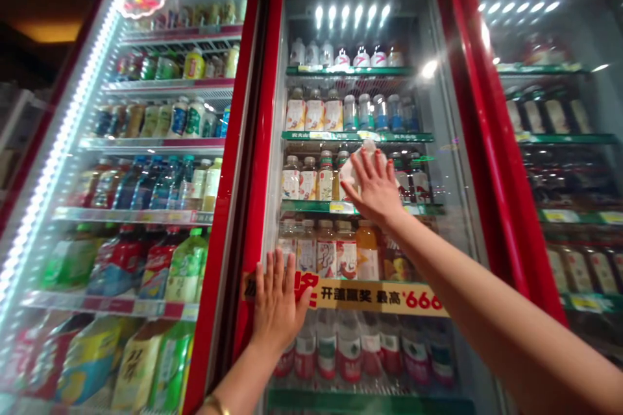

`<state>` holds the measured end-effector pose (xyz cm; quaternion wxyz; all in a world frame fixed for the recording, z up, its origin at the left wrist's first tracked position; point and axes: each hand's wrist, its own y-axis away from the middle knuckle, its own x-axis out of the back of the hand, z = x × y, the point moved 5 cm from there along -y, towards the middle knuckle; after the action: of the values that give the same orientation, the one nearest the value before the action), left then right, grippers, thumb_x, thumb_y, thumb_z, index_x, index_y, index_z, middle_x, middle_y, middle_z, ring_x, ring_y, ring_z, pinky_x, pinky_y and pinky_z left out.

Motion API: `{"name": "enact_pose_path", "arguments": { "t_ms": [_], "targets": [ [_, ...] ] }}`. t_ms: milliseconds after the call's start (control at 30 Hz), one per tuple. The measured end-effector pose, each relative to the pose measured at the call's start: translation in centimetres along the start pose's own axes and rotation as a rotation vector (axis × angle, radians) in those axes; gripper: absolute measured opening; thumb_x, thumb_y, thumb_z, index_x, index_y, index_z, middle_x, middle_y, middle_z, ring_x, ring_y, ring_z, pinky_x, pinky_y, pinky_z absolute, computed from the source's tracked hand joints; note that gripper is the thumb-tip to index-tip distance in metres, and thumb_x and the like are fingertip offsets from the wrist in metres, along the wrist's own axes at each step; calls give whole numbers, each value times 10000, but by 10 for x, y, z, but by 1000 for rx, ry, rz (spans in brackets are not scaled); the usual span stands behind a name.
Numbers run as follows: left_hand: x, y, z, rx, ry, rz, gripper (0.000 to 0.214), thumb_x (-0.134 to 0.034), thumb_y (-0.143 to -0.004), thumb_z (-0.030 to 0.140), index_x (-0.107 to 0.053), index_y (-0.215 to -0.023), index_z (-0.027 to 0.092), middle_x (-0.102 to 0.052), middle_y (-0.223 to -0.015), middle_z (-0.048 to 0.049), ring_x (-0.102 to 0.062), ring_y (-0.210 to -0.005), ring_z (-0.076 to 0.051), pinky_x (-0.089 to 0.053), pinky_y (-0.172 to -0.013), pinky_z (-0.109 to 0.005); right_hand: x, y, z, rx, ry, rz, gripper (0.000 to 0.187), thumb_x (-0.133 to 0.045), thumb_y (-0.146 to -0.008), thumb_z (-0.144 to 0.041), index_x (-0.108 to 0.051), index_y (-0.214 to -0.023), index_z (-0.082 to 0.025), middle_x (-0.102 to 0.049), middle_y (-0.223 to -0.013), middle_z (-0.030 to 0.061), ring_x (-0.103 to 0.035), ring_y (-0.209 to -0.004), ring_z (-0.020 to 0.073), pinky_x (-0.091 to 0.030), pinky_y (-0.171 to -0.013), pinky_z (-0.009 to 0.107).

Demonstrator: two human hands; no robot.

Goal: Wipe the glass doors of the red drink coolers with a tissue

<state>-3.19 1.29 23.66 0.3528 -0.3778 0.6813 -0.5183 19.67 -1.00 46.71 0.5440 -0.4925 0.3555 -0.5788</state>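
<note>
My left hand lies flat and open on the glass door of the middle drinks fridge, over a yellow promotional sticker. My right hand is higher on the same glass, fingers spread, pressing a white cloth against it. Behind the glass, rows of bottles stand on green-edged shelves.
A second red-framed fridge full of bottles and cans stands to the left, lit by a bright strip along its edge. A third, darker fridge is on the right. Ceiling lights reflect in the glass.
</note>
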Motion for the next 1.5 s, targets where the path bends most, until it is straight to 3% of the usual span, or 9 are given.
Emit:
{"name": "enact_pose_path", "arguments": {
  "t_ms": [200, 433, 600, 700, 800, 900, 1100, 1333, 1500],
  "targets": [
    [2, 16, -7, 35, 107, 140, 808, -379, -1104, 393, -7, -1758, 100, 147, -1859, -118, 154, -1729, -251, 91, -1414, -480, -37, 97, -112, 1084, -201, -302, 643, -485, -1081, -643, -456, -1659, -363, -379, -1769, -90, -252, -1687, 183, -118, -1426, 494],
    [2, 26, -12, 41, 164, 154, 794, -351, -1089, 411, -33, -1768, 149, 111, -1868, -115, 113, -1740, -274, 64, -1412, -590, -28, 33, -74, 49, -29, -29, 720, -392, -1124, -572, -241, -1747, -244, -127, -1850, 59, -52, -1720, 376, -101, -1367, 731],
    [8, 28, -21, 145, 216, 192, 766, -365, -1076, 361, -98, -1767, 166, 47, -1875, -123, 64, -1747, -306, 19, -1399, -673, -52, 200, -153, 700, -157, -208, 709, -452, -1095, -633, -387, -1704, -276, -299, -1807, -78, -159, -1708, 212, -170, -1421, 465],
    [9, 22, -9, -59, 202, 104, 758, -424, -1065, 380, -179, -1767, 233, -51, -1880, -32, -10, -1749, -288, 21, -1425, -586, -42, 285, -92, 570, -75, -178, 774, -509, -1064, -676, -316, -1731, -335, -320, -1796, -88, -145, -1711, 186, -98, -1426, 438],
    [5, 20, 12, -418, 141, -29, 732, -532, -1033, 544, -346, -1716, 361, -218, -1840, 67, -87, -1744, -268, 20, -1432, -587, -21, 300, 8, -60, 104, -21, 768, -423, -1105, -601, -176, -1768, -301, -190, -1839, 24, -70, -1729, 304, -95, -1395, 643],
    [-1, 18, 20, -553, 96, -127, 756, -641, -969, 659, -454, -1655, 401, -342, -1789, 74, -75, -1745, -278, 36, -1420, -660, -14, 300, 29, -494, 187, 72, 786, -342, -1124, -514, -39, -1776, -198, -13, -1852, 124, 42, -1721, 396, -166, -1333, 765],
    [-5, 12, 23, -582, 110, -232, 736, -651, -972, 664, -477, -1636, 398, -458, -1732, 48, -88, -1743, -254, 75, -1409, -685, -34, 375, -79, 389, 84, -130, 826, -460, -1038, -755, -301, -1741, -351, -186, -1841, -76, -11, -1732, 262, 67, -1409, 484],
    [-6, 12, 25, -554, 132, -230, 756, -630, -991, 621, -401, -1678, 404, -505, -1706, 58, -157, -1733, -266, 57, -1414, -666, -23, 400, 33, -628, 271, 62, 863, -345, -1098, -529, 57, -1768, -161, 73, -1840, 174, 85, -1709, 426, -204, -1300, 809],
    [-6, 12, 27, -511, 170, -182, 619, -553, -1028, 485, -474, -1639, 424, -594, -1626, 49, -308, -1690, -243, 4, -1435, -636, -43, 439, -63, 270, 254, -21, 843, -440, -970, -712, -352, -1728, -354, -264, -1815, -58, -123, -1726, 274, -97, -1429, 445]
  ]
}}
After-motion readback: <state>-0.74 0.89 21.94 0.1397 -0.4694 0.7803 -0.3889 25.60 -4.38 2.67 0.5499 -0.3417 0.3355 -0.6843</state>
